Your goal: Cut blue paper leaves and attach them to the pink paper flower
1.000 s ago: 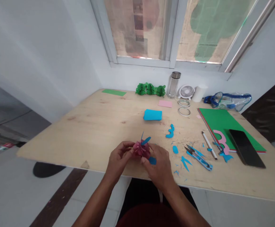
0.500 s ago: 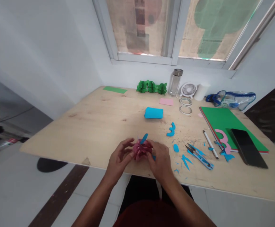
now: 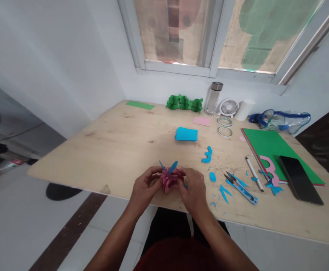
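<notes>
A pink folded paper flower (image 3: 169, 180) with thin blue paper leaves (image 3: 173, 166) sticking up from it sits between both of my hands near the table's front edge. My left hand (image 3: 143, 188) grips its left side with the fingers curled round it. My right hand (image 3: 193, 190) pinches its right side, with a bit of blue paper showing under the fingers. Blue paper scraps (image 3: 221, 192) and blue-handled snips (image 3: 241, 188) lie just right of my right hand.
On the wooden table (image 3: 119, 143) lie a blue paper stack (image 3: 186, 134), a blue cut shape (image 3: 207, 155), a white pen (image 3: 254, 168), green sheets (image 3: 268, 144) under a black phone (image 3: 300, 178), tape rolls (image 3: 224, 127), a bottle (image 3: 213, 98), a small fan (image 3: 228, 107), a green paper garland (image 3: 184, 103) and a clear pouch (image 3: 281, 119).
Both hands keep hold of the flower and have shifted their grip on it. The blue petal seen under my right fingers a second ago is now mostly hidden. The camera has tilted slightly.
</notes>
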`<action>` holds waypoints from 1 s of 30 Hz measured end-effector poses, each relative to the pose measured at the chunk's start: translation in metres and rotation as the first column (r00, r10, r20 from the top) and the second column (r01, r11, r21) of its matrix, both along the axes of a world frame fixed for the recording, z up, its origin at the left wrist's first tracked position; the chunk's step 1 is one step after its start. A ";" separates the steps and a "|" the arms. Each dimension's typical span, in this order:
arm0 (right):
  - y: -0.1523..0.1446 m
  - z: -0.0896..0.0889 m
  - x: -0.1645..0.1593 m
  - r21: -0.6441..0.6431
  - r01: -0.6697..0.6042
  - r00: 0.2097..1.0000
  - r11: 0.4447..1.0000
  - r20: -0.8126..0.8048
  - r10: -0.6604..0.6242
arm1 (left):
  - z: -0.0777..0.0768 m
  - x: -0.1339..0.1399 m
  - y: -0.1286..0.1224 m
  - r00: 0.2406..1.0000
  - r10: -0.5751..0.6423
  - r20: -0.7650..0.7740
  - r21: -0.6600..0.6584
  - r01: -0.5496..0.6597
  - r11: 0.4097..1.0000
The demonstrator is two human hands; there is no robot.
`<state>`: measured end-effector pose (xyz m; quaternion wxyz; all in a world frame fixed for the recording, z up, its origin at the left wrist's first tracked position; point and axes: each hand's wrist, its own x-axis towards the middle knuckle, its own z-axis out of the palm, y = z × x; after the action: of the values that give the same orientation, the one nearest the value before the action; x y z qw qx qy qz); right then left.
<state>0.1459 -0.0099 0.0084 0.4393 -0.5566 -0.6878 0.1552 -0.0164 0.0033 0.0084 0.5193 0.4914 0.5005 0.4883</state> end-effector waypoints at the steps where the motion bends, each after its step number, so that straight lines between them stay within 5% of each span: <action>1: 0.000 0.000 0.000 -0.001 0.011 1.000 1.000 0.003 -0.011 | -0.001 0.001 0.000 1.000 0.018 0.016 0.004 -0.018 1.000; 30: 0.000 -0.002 0.000 0.071 0.034 0.996 0.997 0.083 -0.040 | -0.006 0.006 0.003 0.992 0.069 0.110 -0.018 -0.067 0.998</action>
<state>0.1460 -0.0103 0.0061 0.4319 -0.5595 -0.7003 0.0996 -0.0107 0.0066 0.0026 0.5327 0.4426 0.4910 0.5284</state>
